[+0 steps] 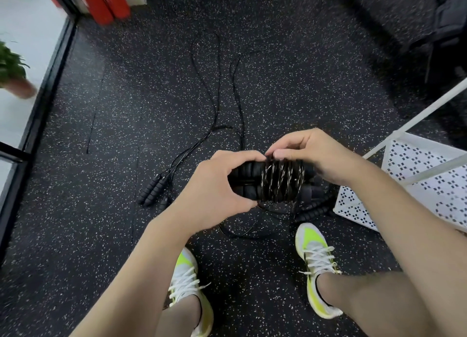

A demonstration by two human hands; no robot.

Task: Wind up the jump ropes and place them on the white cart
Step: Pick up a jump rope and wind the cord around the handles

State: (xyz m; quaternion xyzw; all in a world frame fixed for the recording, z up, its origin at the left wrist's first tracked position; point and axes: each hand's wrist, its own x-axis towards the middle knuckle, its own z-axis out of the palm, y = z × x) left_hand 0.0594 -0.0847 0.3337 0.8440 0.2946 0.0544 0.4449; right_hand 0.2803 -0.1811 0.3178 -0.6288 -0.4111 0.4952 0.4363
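The left hand point(217, 185) grips the black handles point(243, 185) at their left end. The right hand point(316, 157) pinches the cord point(283, 182), which is coiled around the handles at mid-length. This bundle is held above the floor point(126, 134), just left of the white cart point(417, 180). A second rope point(214, 104) lies uncoiled on the floor, its handles side by side. No legible writing shows; further black handles by the cart are probably a third rope.

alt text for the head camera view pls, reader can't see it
Seen from above, a person's left hand and right hand hold paired black jump rope handles wrapped in cord. Another jump rope lies on the speckled floor; a white cart stands at right.
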